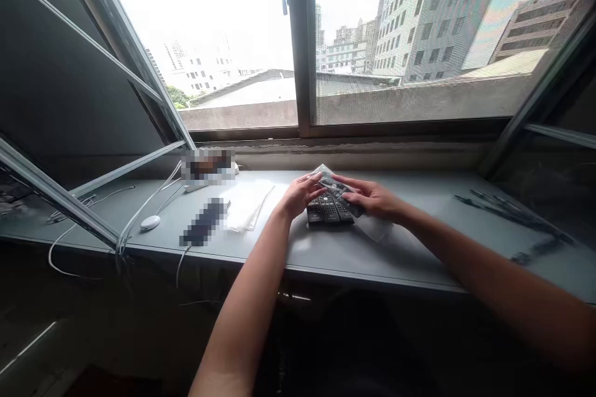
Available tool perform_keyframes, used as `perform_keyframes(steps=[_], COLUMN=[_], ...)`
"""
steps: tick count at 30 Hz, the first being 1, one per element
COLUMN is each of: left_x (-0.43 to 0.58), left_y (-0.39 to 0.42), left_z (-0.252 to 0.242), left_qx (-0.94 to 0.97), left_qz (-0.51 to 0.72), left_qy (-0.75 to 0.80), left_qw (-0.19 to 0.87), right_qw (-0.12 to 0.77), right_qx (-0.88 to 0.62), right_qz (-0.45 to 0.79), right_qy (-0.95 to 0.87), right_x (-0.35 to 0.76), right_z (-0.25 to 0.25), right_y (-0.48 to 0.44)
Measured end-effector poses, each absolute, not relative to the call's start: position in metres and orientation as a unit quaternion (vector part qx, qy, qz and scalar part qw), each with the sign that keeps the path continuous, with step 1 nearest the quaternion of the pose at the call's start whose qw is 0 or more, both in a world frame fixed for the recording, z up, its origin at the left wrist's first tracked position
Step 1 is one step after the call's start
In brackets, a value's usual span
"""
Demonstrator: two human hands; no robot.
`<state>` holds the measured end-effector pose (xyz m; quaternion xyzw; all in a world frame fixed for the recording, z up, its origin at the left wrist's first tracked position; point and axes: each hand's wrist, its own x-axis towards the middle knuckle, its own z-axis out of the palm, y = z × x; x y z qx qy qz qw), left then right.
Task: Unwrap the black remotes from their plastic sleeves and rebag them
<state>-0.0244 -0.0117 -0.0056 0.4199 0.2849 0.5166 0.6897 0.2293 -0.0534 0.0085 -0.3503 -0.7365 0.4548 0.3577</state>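
A black remote control (336,188), partly inside a clear plastic bag, is held tilted between my hands above the desk. My right hand (375,197) grips its lower side, thumb on top and fingers behind. At its upper left end, my left hand (300,193) is closed on the bag's edge with bent fingers. Several black remote controls (329,216) lie side by side on the desk directly beneath, partly covered by the held one and my hands. More clear plastic (376,229) lies below my right hand.
White plastic sleeves (246,209) lie left of the remotes, beside a blurred dark object (203,222). A white round device (150,223) and cables sit farther left. Dark cables (503,211) lie on the right. Metal frames stand at both sides, with a window behind.
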Motion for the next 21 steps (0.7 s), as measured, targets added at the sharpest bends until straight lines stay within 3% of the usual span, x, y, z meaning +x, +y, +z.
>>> perform_keyframes(steps=[5,10,15,21], left_x=[-0.026,-0.028,-0.031,-0.035], left_y=[-0.007,-0.005,-0.002,0.003], left_z=[-0.004,-0.003,-0.005,-0.01], left_qx=[0.379,0.362,0.337,0.35], left_qz=[0.579,0.615,0.624,0.619], left_qy=[0.284,0.308,0.35,0.381], left_qw=[0.663,0.63,0.612,0.592], right_qw=[0.357,0.25,0.166,0.147], right_qx=[-0.471,-0.579,-0.573,-0.542], right_qz=[0.325,0.131,0.086,0.087], right_qy=[-0.738,-0.765,-0.798,-0.823], right_x=[0.24,0.246,0.243,0.243], right_z=[0.014,0.006,0.0,0.004], right_y=[-0.044,-0.041,-0.044,-0.046])
